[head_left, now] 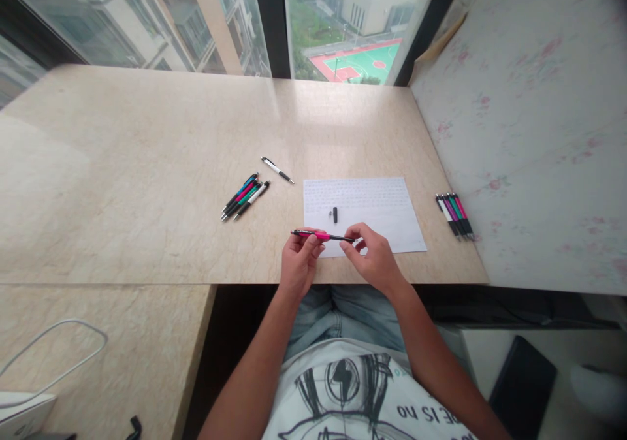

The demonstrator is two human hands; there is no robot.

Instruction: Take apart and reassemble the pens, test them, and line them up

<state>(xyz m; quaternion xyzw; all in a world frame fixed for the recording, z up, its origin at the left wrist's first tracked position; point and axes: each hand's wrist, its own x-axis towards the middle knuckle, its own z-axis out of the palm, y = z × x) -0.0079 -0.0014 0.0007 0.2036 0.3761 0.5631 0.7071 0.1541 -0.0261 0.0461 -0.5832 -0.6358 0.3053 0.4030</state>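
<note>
Pen [322, 235] pink and black; countertop [147, 146] beige, marbled; wallpaper [543, 126] white, pink-flowered

Dark-framed windows [355, 29] behind marbled counter [147, 143], floral wall [533, 126] right

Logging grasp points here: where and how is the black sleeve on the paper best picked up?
Likely by the middle of the black sleeve, pinched across its narrow width from above, coming in from the right. It is short and slim, lies lengthwise away from the person, and a small part sits close on its left.
</note>
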